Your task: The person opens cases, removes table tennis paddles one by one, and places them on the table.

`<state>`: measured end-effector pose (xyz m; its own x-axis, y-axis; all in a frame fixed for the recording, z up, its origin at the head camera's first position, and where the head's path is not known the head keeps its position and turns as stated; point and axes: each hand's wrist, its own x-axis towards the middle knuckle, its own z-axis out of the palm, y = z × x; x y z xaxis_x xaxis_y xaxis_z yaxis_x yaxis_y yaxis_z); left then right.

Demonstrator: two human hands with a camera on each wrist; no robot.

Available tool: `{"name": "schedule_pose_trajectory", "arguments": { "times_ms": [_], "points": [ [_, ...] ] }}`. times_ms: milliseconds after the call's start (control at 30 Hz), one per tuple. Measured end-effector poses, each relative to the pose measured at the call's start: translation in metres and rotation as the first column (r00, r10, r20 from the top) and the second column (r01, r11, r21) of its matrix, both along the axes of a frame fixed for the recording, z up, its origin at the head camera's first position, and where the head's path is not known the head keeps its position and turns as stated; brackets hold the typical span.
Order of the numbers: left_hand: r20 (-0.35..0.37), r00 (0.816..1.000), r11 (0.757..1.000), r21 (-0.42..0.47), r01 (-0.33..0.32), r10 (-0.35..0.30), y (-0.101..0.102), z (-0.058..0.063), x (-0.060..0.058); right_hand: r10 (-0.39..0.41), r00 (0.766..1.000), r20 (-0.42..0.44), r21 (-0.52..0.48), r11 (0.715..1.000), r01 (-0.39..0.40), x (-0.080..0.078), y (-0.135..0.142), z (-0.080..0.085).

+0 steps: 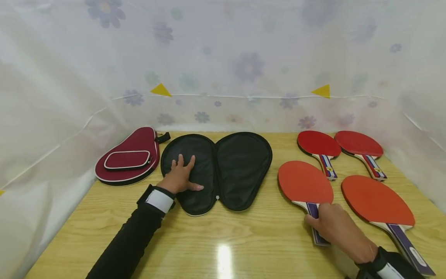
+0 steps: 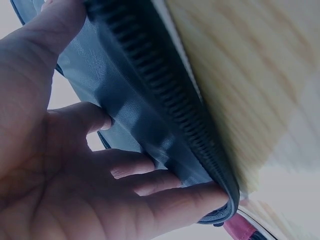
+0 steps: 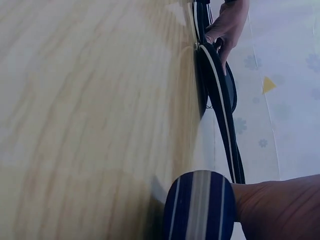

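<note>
A black zippered paddle case [image 1: 240,170] lies spread open like a book at the middle of the table. My left hand [image 1: 179,176] rests on its left half with fingers spread; in the left wrist view the fingers [image 2: 165,200] reach along the lining beside the zipper teeth. Over at the right, my right hand [image 1: 336,228] grips the purple striped handle of a table tennis paddle [image 1: 304,180], orange-red face up. The butt of that handle [image 3: 200,205] shows large in the right wrist view, close over the wood.
A closed maroon paddle case [image 1: 129,155] with white piping and a black strap sits at the back left. Two red paddles [image 1: 318,143] [image 1: 359,144] lie at the back right, and another orange-red paddle [image 1: 378,199] at the right edge. A flowered sheet [image 1: 216,58] hangs behind the table.
</note>
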<state>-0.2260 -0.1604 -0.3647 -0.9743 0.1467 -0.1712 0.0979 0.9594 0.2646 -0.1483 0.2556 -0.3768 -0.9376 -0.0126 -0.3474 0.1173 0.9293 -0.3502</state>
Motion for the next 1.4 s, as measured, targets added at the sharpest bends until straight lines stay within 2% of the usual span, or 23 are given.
{"name": "schedule_pose_trajectory", "arguments": {
  "times_ms": [567,833,1233,1333,1400],
  "points": [
    [-0.01,1.0,1.0,0.016,-0.003,0.003,-0.002,0.001,0.0,0.012,1.0,0.007,-0.003,1.0,-0.012,0.001,-0.002,-0.001],
    [-0.001,1.0,1.0,0.006,-0.007,0.007,-0.002,0.0,0.0,0.008,0.998,0.059,0.008,1.0,-0.008,0.001,0.0,0.0],
    [-0.004,1.0,1.0,0.005,-0.01,0.01,-0.002,0.001,0.0,0.029,0.999,0.027,0.044,0.999,-0.03,0.006,0.004,-0.001],
    [-0.002,1.0,1.0,0.007,-0.006,0.006,-0.001,0.002,0.0,0.063,0.998,-0.024,0.105,0.993,-0.06,0.009,0.004,0.005],
    [0.004,1.0,1.0,0.004,-0.004,0.004,0.0,0.002,0.001,0.094,0.991,-0.097,0.137,0.987,-0.081,0.012,0.004,0.011]
  ]
}}
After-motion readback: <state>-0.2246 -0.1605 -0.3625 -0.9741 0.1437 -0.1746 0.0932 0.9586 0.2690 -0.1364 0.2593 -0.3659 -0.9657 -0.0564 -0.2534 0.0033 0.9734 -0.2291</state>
